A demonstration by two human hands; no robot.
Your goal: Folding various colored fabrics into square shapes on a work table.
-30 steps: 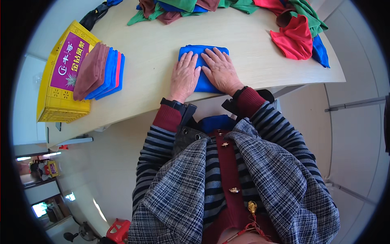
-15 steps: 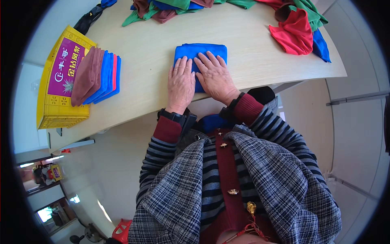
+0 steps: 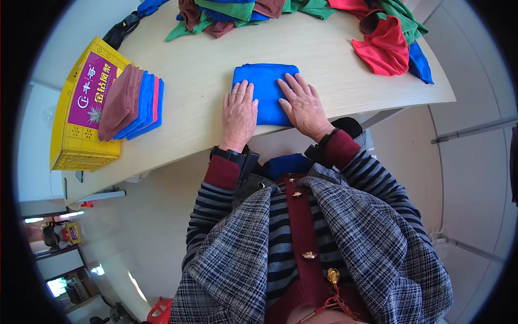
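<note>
A blue cloth [image 3: 267,94], folded into a rough square, lies flat at the table's near edge in front of me. My left hand [image 3: 239,116] rests along its left side, fingers stretched out and the fingertips on the fabric. Over its right side lies my right hand [image 3: 305,108], flat, with fingers spread and the thumb on the cloth. Neither hand grips anything. To the left, a stack of folded cloths [image 3: 123,102] in brown, blue and red leans in a row against a yellow box.
The yellow box [image 3: 86,148] with a purple panel stands at the table's left end. Loose green, brown and blue cloths [image 3: 232,11] are heaped along the far side. A crumpled red cloth [image 3: 386,48] lies far right, beside green and blue ones. The pale table [image 3: 194,65] curves around these.
My right hand has slid to the right across the blue cloth, uncovering its middle. My left hand has stayed nearly in place. The view has shifted slightly.
</note>
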